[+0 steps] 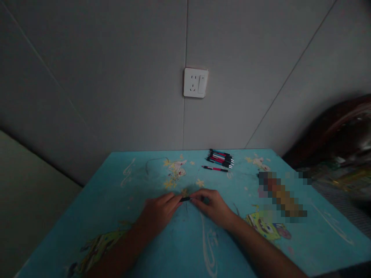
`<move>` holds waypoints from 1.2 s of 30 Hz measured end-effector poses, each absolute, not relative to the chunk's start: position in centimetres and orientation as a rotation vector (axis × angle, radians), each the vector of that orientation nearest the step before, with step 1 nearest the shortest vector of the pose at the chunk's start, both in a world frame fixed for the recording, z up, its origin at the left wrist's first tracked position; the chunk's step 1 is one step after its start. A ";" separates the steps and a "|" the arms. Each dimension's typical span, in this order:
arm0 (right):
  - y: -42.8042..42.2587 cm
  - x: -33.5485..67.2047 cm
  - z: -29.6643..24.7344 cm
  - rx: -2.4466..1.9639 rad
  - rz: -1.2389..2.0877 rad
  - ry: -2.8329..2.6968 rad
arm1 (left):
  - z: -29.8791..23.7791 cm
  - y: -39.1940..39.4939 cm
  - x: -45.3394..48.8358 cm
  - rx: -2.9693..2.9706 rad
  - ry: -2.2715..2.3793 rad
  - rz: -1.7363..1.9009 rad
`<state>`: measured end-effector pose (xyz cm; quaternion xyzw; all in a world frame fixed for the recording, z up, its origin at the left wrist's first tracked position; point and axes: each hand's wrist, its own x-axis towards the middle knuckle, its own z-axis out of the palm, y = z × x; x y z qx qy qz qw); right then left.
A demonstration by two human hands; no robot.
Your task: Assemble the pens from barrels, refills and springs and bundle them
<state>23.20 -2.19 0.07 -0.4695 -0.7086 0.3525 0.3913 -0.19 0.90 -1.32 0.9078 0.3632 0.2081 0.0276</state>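
Observation:
A dark pen (185,199) lies level between my two hands, over the middle of the table. My left hand (162,210) is closed around its left part, so only the black right-hand section shows. At the pen's right end, the thumb and fingertips of my right hand (213,204) are pinched together on its pale, narrow tip. Whether they hold the tip itself or a small part on it, I cannot tell. Beyond my right hand a single red and black pen (216,168) lies on the tabletop, just in front of a pile of several pens (219,158).
A light-blue table cover (116,185) with cartoon prints reaches back to a grey wall (130,77). On that wall sits a white socket with a switch (195,82). A blurred-out long object (282,195) lies at the right. Dark reddish furniture (342,123) stands beyond the table's right side.

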 end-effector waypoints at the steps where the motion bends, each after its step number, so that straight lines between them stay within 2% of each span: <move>1: -2.2 23.2 0.2 -1.181 0.913 -1.799 | -1.5 1.1 -0.3 2.814 1.093 0.660; 19: -2.3 23.2 0.1 -1.188 0.827 -1.777 | -2.6 1.0 -0.3 2.857 1.022 0.704; 36: -2.5 23.1 -0.4 -1.189 0.891 -1.797 | -2.4 1.1 -0.5 2.792 1.014 0.673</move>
